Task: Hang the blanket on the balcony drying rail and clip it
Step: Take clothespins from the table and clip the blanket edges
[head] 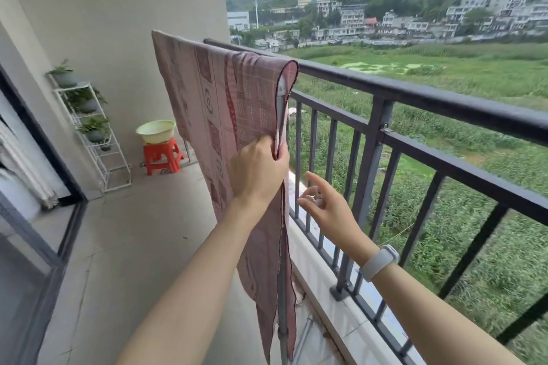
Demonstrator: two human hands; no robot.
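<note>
A pink patterned blanket hangs draped over the grey drying rail, which stands on a grey upright pole just inside the balcony railing. My left hand pinches the blanket's near edge about halfway down, with the fingers closed on the fabric. To the right of the blanket and a little lower is my right hand, fingers partly spread, with a small pale object that looks like a clip between thumb and fingers. It does not touch the blanket.
A white plant shelf with potted plants stands against the far wall. Beside it, a red stool carries a pale green basin. A dark sliding-door frame runs along the left. Beyond the railing are fields and houses.
</note>
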